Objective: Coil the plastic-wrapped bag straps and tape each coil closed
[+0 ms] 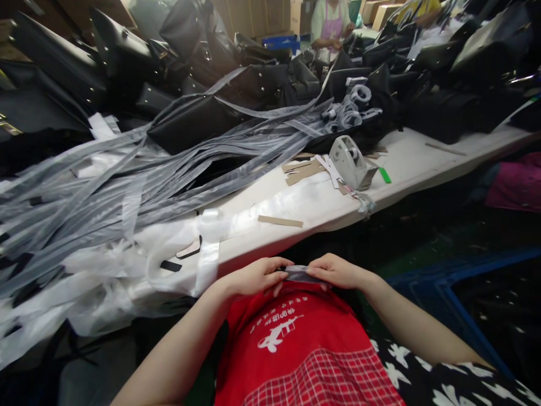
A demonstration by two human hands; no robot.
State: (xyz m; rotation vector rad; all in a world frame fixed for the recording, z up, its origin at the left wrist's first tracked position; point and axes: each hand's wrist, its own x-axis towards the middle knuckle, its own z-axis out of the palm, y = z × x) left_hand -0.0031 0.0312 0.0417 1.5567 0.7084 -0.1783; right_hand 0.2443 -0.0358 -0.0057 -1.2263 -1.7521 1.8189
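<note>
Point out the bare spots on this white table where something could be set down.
Bare white table lies right of the tape dispenser, toward the far end. A smaller patch sits around the cardboard strip, near the front edge. The left is buried in plastic strips; black bags crowd the back. Both hands hold a small strip.

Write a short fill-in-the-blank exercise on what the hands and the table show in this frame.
1. The left hand and right hand hold a small dark strip above a ____ apron.
2. The tape dispenser stands on the ____ table.
3. Clear plastic strips lie to the ____ of the dispenser.

Missing words: red; white; left
</note>
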